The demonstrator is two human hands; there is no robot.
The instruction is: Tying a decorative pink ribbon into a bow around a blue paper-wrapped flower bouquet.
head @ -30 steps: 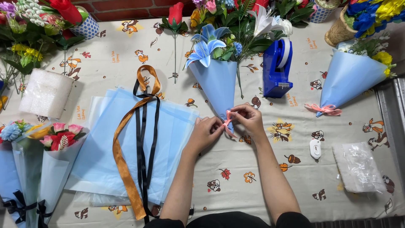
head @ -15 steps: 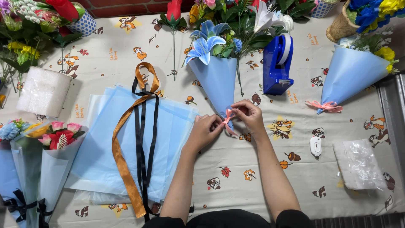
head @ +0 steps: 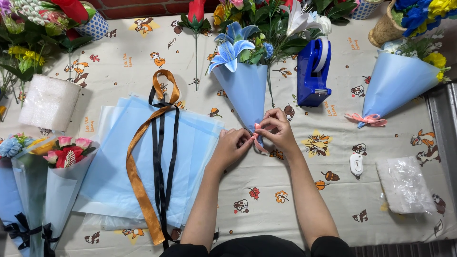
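Pinching a thin pink ribbon (head: 257, 138) at the centre of the frame, both hands meet at the narrow tip of a blue paper cone bouquet (head: 245, 93) lying on the patterned tablecloth (head: 295, 190). The left hand (head: 232, 146) grips one ribbon end with curled fingers, while the right hand (head: 278, 129) nips the other end against the cone's point. That ribbon looks light, soft and slippery, best held close to the knot; the paper wrap seems thin and easily creased. Just right sits a blue tape dispenser (head: 312, 71), left a stack of blue sheets (head: 143, 166) crossed by orange and black ribbons (head: 152, 157), far right a finished blue bouquet (head: 397, 83).
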